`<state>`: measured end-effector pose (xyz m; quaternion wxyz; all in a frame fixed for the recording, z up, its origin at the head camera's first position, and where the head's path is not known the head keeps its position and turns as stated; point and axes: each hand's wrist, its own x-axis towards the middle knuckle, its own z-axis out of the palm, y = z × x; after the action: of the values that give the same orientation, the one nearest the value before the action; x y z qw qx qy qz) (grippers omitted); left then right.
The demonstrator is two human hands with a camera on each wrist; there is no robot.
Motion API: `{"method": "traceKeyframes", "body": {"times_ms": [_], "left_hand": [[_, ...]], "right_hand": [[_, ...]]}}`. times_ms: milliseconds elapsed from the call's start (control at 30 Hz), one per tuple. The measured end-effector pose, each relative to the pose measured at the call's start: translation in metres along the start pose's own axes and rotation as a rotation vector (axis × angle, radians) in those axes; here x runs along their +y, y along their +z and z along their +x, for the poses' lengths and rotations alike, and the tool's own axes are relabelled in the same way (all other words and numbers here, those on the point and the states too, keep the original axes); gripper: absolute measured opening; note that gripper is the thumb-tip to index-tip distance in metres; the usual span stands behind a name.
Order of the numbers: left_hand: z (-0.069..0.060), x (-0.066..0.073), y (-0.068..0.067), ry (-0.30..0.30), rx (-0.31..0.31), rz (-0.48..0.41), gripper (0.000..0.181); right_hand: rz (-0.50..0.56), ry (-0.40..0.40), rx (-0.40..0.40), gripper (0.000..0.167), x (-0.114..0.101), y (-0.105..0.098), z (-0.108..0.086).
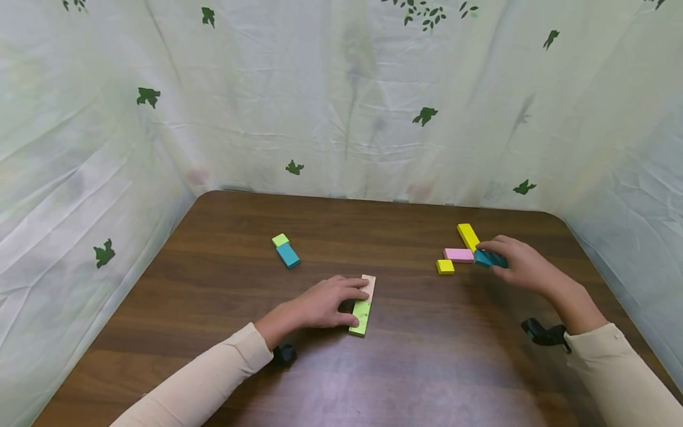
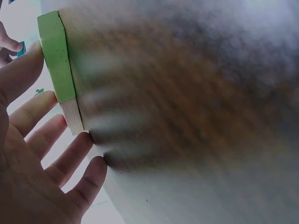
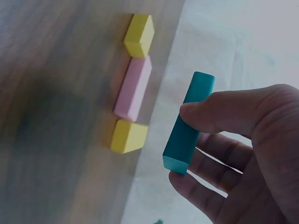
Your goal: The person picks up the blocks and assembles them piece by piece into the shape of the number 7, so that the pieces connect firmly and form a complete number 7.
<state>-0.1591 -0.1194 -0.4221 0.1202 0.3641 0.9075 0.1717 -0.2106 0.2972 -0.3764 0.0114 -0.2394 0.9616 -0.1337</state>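
The left hand (image 1: pixel 328 302) touches a light green block (image 1: pixel 361 317) and a plain wood block (image 1: pixel 369 287) that lie end to end, its thumb at the green one and its fingertips at the wood one. In the left wrist view, its fingers (image 2: pixel 77 158) are spread along the green block (image 2: pixel 57 56) and the wood block (image 2: pixel 72 115). The right hand (image 1: pixel 525 264) pinches a teal block (image 1: pixel 490 259) beside a pink block (image 1: pixel 459 255). In the right wrist view, the thumb lies across the teal block (image 3: pixel 187 130), with fingers behind it.
A long yellow block (image 1: pixel 468 236) lies behind the pink one, and a short yellow block (image 1: pixel 445 267) in front. At the left, a small light green block (image 1: pixel 280 239) adjoins a teal block (image 1: pixel 288 255). A leaf-patterned curtain (image 1: pixel 341 107) stands behind the brown table (image 1: pixel 240 213).
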Motion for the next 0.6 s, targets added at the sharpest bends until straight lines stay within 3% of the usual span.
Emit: {"method": "traceKeyframes", "body": {"times_ms": [267,600], "left_hand": [[0.0,-0.001,-0.003,0.001,0.01,0.014,0.052],[0.0,0.0,-0.001,0.015,0.023,0.007,0.05]], "right_hand": [[-0.027,-0.109,-0.017,0.042,-0.024,-0.006,0.029],[-0.027,-0.247,-0.027,0.04,-0.053,0.013,0.068]]}}
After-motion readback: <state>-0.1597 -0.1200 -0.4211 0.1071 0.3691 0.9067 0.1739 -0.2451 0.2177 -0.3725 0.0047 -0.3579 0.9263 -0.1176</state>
